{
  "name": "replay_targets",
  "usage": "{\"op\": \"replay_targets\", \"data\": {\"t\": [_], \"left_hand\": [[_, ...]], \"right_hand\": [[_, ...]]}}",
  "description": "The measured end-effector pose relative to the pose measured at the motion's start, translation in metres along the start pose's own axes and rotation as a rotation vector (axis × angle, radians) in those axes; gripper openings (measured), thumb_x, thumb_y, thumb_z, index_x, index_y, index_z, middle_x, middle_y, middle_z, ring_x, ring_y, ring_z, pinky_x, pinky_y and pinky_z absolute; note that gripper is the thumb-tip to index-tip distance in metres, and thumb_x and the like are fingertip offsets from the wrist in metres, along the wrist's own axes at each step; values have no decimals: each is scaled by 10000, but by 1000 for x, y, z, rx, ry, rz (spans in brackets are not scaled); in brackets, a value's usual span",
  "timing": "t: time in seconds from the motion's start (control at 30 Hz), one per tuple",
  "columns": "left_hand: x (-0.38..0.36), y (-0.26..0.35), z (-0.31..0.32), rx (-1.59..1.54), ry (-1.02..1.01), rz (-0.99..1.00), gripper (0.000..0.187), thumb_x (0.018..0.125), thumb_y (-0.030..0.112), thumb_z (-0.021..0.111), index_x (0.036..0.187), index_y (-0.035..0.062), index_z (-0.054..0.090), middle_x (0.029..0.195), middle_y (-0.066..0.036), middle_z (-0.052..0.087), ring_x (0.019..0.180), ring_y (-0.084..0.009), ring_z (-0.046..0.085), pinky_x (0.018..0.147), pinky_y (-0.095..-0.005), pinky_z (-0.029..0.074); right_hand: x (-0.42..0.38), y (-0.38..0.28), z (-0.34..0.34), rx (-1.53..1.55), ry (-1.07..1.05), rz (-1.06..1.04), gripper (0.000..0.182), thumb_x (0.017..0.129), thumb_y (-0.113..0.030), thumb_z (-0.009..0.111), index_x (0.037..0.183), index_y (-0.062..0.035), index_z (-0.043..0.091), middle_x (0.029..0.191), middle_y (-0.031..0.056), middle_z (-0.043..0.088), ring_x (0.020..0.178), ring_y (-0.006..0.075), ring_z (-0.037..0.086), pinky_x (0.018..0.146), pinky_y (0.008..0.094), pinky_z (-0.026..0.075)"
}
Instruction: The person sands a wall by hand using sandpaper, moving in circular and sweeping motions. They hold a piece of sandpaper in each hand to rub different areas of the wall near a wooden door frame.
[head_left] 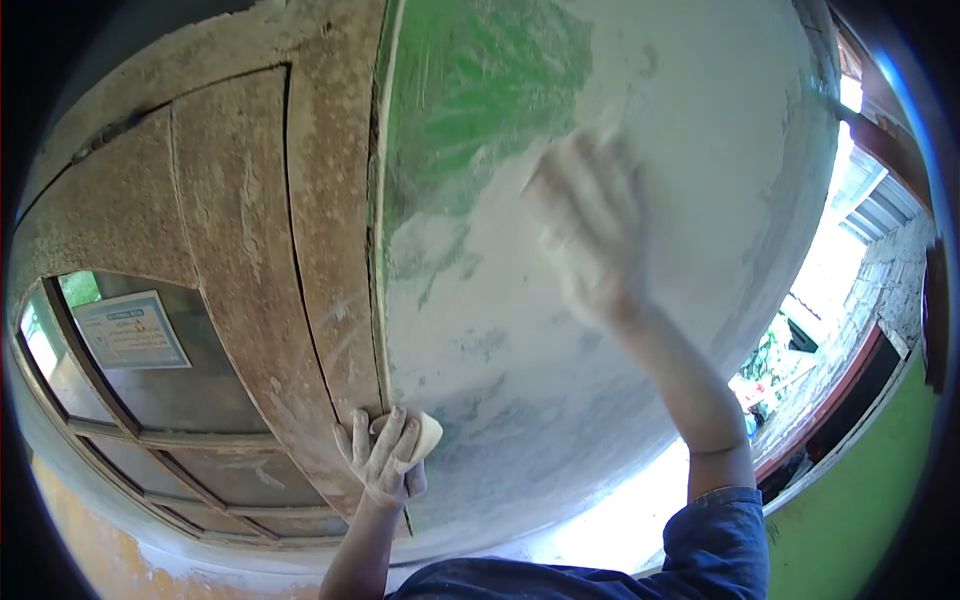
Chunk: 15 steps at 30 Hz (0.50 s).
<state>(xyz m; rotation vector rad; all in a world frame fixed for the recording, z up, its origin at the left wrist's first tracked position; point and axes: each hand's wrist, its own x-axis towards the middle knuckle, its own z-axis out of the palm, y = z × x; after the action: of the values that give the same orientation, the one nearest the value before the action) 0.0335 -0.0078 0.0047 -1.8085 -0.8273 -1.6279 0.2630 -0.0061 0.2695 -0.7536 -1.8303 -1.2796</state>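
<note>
My left hand, dusted with white, is low down at the edge where the brown wooden frame meets the wall. Its fingers are wrapped over a cream-coloured, rounded object, whose kind I cannot make out. Higher up and to the right, my right hand is over the white-coated wall, smeared by motion. Whether it holds anything does not show. The wall's upper left part has a streaky green patch. Lower down, greyish green shows through the white in places.
On the left is a worn wooden door with glass panes and a paper notice behind one pane. At the right, past the wall's edge, are a brick wall, a corrugated roof and a green wall.
</note>
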Motion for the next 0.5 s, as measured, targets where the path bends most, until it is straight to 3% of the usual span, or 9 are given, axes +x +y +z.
{"op": "replay_targets", "data": {"t": [0.03, 0.1, 0.23, 0.3, 0.33, 0.4, 0.5], "left_hand": [[-1, 0, 1, 0, -4, 0, 326, 910, 231, 390, 1113, 96, 607, 1184, -142, 610, 1268, -473, 371, 1092, -571, 139], [-2, -1, 2, 3, -20, 2, 326, 918, 235, 385, 1117, 97, 603, 1194, -141, 605, 1269, -476, 367, 1092, -573, 132], [-1, 0, 3, -5, 1, 7, 329, 931, 236, 375, 1158, 101, 572, 1229, -136, 586, 1288, -476, 337, 1095, -573, 105], [-1, 0, 3, -8, 1, 1, 334, 932, 231, 373, 1183, 104, 554, 1240, -137, 579, 1301, -477, 314, 1094, -577, 106], [-1, 0, 4, -11, -13, 8, 334, 932, 231, 373, 1183, 104, 554, 1240, -137, 579, 1301, -477, 314, 1094, -577, 106], [-1, 1, 4, -7, 1, -10, 332, 933, 229, 375, 1172, 98, 565, 1238, -135, 580, 1299, -477, 317, 1092, -579, 112], [2, 1, 4, -10, 20, 12, 329, 932, 226, 379, 1150, 86, 582, 1231, -139, 584, 1293, -480, 325, 1091, -580, 122]], "right_hand": [[-24, -12, 3, 7, -11, 12, 410, 868, -198, 578, 1275, -236, 551, 1401, 58, 437, 1348, 312, 304, 1119, 478, 194], [-61, -24, 14, 22, -113, -232, 398, 851, -207, 586, 1241, -290, 570, 1425, 28, 408, 1353, 288, 302, 1128, 505, 158], [-62, 19, -5, -91, -95, -183, 376, 854, -183, 578, 1211, -299, 586, 1431, 14, 401, 1357, 270, 299, 1131, 516, 149], [-66, 34, -9, -76, 9, 190, 408, 845, -153, 592, 1234, -275, 577, 1439, 33, 389, 1364, 276, 286, 1127, 518, 146], [-68, 31, -6, -76, 6, 205, 408, 845, -153, 592, 1234, -275, 577, 1439, 33, 389, 1364, 276, 286, 1127, 518, 146], [-68, 14, 7, 48, 244, 406, 438, 834, -129, 603, 1253, -251, 568, 1448, 53, 376, 1366, 288, 282, 1127, 512, 122], [-82, -50, 20, 125, 12, 215, 452, 845, -150, 610, 1274, -275, 541, 1458, 40, 360, 1386, 256, 238, 1133, 508, 92]]}}
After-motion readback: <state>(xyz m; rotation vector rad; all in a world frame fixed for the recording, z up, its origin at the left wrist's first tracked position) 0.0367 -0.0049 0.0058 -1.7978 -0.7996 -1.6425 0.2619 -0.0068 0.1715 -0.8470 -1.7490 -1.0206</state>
